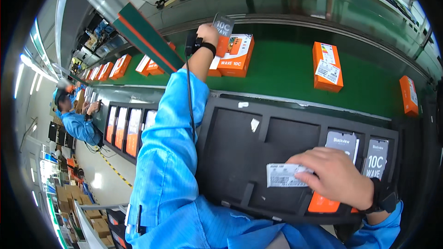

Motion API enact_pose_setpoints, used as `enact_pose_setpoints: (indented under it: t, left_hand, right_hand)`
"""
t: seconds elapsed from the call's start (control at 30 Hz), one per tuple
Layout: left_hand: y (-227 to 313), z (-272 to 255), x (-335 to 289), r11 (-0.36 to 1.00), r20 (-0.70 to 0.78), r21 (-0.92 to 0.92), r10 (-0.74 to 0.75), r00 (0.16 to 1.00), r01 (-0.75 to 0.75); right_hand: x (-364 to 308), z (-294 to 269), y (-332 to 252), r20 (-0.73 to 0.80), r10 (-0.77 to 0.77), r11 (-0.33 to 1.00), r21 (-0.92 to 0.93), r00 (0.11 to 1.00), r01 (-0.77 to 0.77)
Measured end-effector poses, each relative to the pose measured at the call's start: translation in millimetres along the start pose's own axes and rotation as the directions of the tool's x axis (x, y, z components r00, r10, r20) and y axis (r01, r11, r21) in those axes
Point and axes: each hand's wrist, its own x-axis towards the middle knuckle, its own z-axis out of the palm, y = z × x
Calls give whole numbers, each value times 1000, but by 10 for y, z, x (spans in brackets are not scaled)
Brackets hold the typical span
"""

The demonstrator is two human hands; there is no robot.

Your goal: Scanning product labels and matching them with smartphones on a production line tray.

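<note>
The fingers of the left hand (207, 32) are pinched on the lower edge of a grey phone (223, 24), held upright over an open orange box (235, 54) on the green belt (286, 71). The phone sits just at twelve o'clock from the box, not yet inside it. A black wrist strap with its cord runs down the blue sleeve (170, 157).

The right hand (334, 177) lies near, its fingers closed flat on a white paper slip (282, 175), pressing it against the black tray (240, 157); an orange phone back (323, 203) shows beneath the palm, though how the thumb sits is hard to tell.

To seat the phone well, I judge it should be tipped flat and lowered squarely into the box, gripped by its edges. Two more phones (360, 152) stand in tray slots at one o'clock from the right hand. Closed orange boxes (327, 67) lie at three o'clock along the belt. A co-worker (76, 122) stands far at nine o'clock.
</note>
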Motion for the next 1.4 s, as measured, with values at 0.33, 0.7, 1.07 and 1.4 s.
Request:
enact_pose_setpoints:
  t: [0.33,0.7,1.07,1.4]
  left_hand:
    - [-780,281,44,987,55,155,-45,997,36]
    - [-277,837,-456,981,329,-37,190,925,-189]
    - [402,366,-1107,793,345,114,533,773,-598]
    - [-402,16,-168,900,435,263,210,876,-347]
  right_hand:
    - [209,26,-5,40,-49,999,17,998,48]
    - [307,157,-47,24,-52,998,30,998,51]
    - [395,328,41,-40,-128,991,20,991,129]
    - [416,315,-35,-43,-144,990,2,989,144]
